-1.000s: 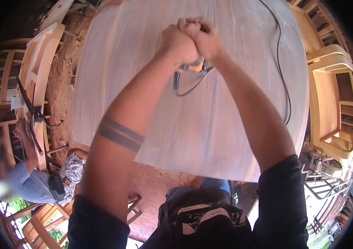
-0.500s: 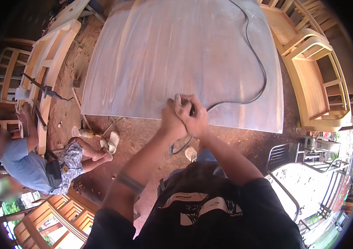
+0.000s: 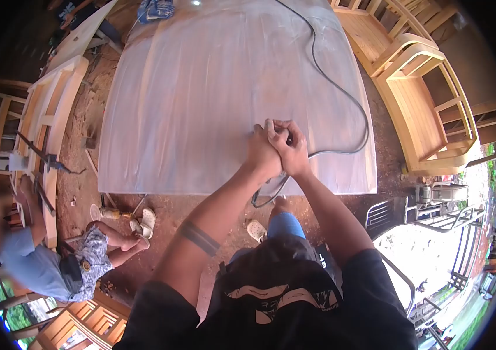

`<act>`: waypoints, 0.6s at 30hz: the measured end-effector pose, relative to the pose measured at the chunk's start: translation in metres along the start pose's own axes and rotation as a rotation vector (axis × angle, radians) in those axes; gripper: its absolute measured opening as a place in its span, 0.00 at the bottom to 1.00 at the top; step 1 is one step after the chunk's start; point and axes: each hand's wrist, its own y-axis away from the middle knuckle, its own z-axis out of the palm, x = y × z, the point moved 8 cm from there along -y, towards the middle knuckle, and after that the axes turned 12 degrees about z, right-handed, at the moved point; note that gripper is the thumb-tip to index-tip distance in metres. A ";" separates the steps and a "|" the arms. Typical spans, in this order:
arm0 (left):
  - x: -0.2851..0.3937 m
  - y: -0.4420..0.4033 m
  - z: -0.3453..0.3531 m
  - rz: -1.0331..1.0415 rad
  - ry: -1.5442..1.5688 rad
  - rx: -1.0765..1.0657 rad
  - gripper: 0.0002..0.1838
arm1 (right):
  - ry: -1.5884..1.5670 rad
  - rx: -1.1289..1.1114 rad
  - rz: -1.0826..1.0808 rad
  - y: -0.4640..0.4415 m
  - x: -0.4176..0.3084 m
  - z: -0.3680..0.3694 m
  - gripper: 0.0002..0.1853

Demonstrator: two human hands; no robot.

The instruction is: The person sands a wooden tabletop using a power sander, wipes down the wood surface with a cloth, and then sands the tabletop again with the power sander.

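Observation:
Both of my hands are pressed together over the near part of a large pale wooden panel (image 3: 201,105). My left hand (image 3: 264,153) is closed at the left, its fingers wrapped round a power tool mostly hidden under my palms. My right hand (image 3: 292,149) overlaps it from the right, fingers curled over the same tool. A dark cable (image 3: 341,153) loops out near my hands, and runs over the right side of the panel to its far edge. Another stretch of cable hangs just past the panel's near edge, below my wrists.
At the left a person (image 3: 38,262) sits beside a long wooden frame (image 3: 55,122) with a clamp-like tool. Wooden benches (image 3: 417,111) stand at the right, metal chairs (image 3: 385,219) at the lower right. A blue bag (image 3: 156,10) lies on the panel's far left. Another person stands at upper left.
Over the last second both hands came back from the panel's far part toward its near edge, still clasped on the tool. Since half a second ago, they sit slightly farther onto the panel.

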 end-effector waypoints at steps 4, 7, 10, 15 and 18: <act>-0.054 -0.064 -0.005 -0.097 -0.049 -0.104 0.23 | -0.060 0.028 -0.024 -0.094 -0.004 0.011 0.28; -0.100 -0.122 -0.015 -0.129 -0.104 -0.145 0.26 | -0.053 0.001 0.008 -0.162 -0.031 0.023 0.27; -0.151 -0.178 -0.023 -0.121 -0.143 -0.062 0.24 | -0.064 -0.029 0.005 -0.238 -0.049 0.036 0.28; -0.234 -0.289 -0.026 -0.092 -0.243 -0.035 0.24 | -0.072 -0.027 -0.084 -0.369 -0.077 0.046 0.27; -0.275 -0.349 -0.029 0.012 -0.290 -0.022 0.25 | -0.164 -0.046 -0.103 -0.461 -0.074 0.058 0.33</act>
